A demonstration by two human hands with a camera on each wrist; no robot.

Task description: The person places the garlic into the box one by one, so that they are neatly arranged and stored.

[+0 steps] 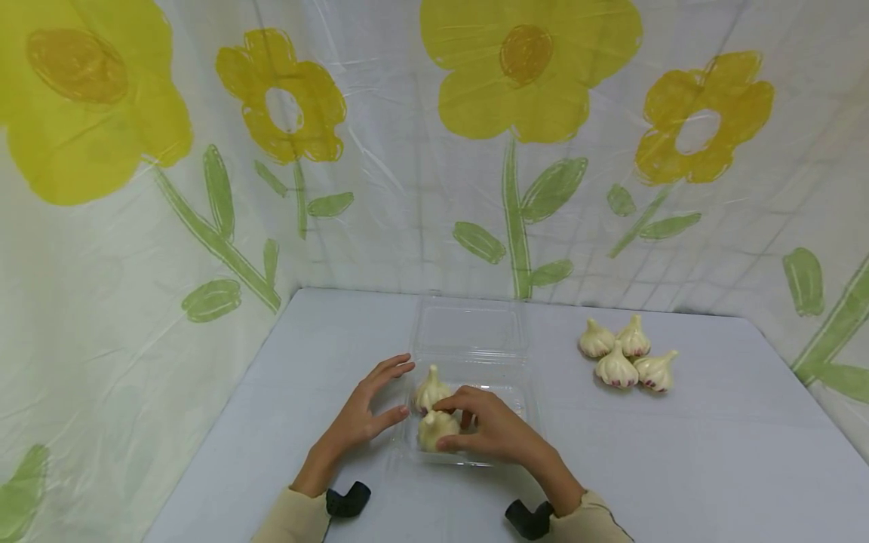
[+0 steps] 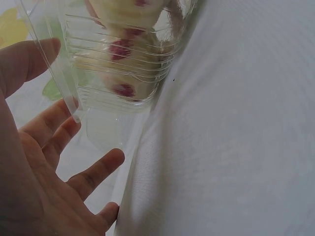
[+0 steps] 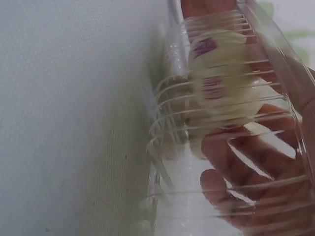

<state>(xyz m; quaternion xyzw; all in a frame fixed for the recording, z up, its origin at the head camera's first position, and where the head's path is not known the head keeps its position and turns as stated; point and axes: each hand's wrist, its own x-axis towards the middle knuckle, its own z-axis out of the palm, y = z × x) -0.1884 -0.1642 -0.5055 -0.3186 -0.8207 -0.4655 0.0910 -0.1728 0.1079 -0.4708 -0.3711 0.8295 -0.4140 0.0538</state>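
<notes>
A garlic bulb (image 1: 432,431) partly hidden, sleeves (image 1: 293,520) cropped
The right hand (image 1: 489,427) covers the side nearest its palm; behind both hands the sleeves leave the bottom edge. Above the left hand (image 1: 358,415), its wrist view cuts off the clear box (image 2: 118,104).

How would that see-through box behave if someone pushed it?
The clear container looks thin-walled, so it may flex when squeezed. Its low, wide shape probably resists tipping, though the open lid could flap if lifted.
</notes>
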